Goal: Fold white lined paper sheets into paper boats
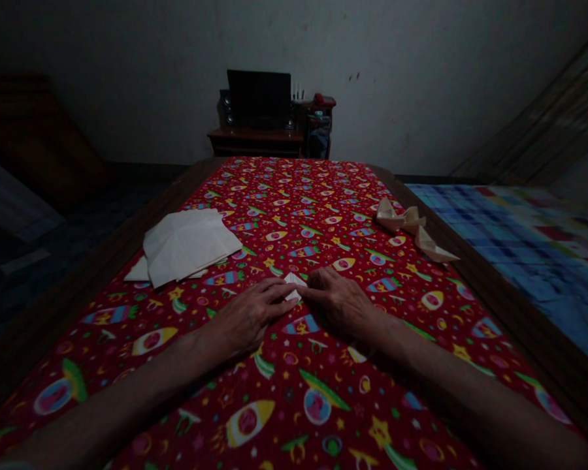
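A small piece of folded white paper (294, 279) lies on the red cloth between my two hands. My left hand (257, 308) comes at it from the left, with its fingers and thumb closed over the paper's left side. On the other side, my right hand (340, 299) has its fingers curled in and a fingertip against the paper's right edge. The fingers of both hands cover parts of the paper.
A stack of white paper sheets (189, 245) lies to the left. Several folded paper boats (434, 247) sit at the right edge of the red patterned cloth (294, 189). Beyond stand a dark monitor (259, 98) and speakers on a wooden desk (255, 138).
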A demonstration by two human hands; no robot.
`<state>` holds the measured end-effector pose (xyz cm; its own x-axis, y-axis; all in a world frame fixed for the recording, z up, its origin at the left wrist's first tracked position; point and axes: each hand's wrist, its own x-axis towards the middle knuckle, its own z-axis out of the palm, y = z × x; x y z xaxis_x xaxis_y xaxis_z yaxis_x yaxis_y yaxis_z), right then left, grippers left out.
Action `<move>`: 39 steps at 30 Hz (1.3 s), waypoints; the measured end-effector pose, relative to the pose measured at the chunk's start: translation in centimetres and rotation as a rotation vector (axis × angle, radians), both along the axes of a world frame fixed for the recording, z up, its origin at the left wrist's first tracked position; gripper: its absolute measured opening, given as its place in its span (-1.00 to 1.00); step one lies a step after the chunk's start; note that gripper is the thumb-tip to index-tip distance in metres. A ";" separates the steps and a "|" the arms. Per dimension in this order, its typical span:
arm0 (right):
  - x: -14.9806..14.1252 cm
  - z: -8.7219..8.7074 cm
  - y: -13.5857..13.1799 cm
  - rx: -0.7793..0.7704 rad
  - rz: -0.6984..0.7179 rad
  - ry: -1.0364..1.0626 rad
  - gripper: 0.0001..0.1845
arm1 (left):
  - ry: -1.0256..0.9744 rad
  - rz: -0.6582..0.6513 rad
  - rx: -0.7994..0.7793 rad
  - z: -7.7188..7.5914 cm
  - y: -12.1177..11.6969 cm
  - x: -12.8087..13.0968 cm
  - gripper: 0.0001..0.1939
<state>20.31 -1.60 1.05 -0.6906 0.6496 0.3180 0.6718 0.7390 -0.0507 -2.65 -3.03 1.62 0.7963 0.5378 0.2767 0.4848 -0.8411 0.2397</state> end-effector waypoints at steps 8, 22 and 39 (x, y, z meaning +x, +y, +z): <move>0.0 -0.1 -0.2 0.017 0.012 0.075 -0.76 | -0.050 -0.014 -0.104 1.1 0.3 -0.3 -0.61; -0.5 -0.1 -0.2 -0.070 -0.006 0.209 -0.75 | -0.189 0.232 -0.045 -0.6 1.9 -0.6 -0.70; -1.4 -0.3 0.7 -0.513 -0.193 0.527 -0.86 | -0.173 0.391 -0.378 1.1 2.8 1.7 -0.74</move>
<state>18.94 -0.88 0.71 -0.3901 0.8988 0.1998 0.5789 0.4082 -0.7059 -0.94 -0.19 2.72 0.4787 0.8702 0.1164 0.6695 -0.4475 0.5929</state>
